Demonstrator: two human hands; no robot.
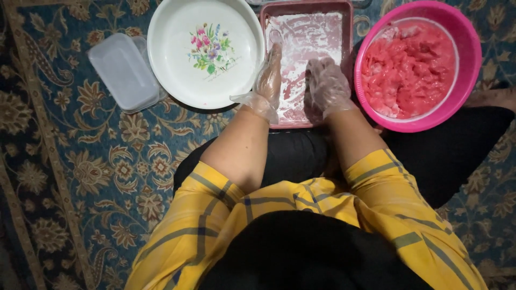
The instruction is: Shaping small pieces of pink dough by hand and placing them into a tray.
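Observation:
A pink rectangular tray (346, 32) dusted with white flour lies on the carpet in front of me. My left hand (270, 75), in a clear plastic glove, rests flat on the tray's left side with fingers stretched out. My right hand (326, 85), also gloved, presses down on the floured surface near the tray's front right, fingers curled under. Neither hand holds anything. To the right stands a pink bowl (466, 37) filled with pink dough (408, 67).
A white round plate with a flower print (177, 70) sits left of the tray. Further left is a clear plastic lidded box (122, 71). All stand on a patterned blue and gold carpet (80, 177). My legs in black cloth lie below the tray.

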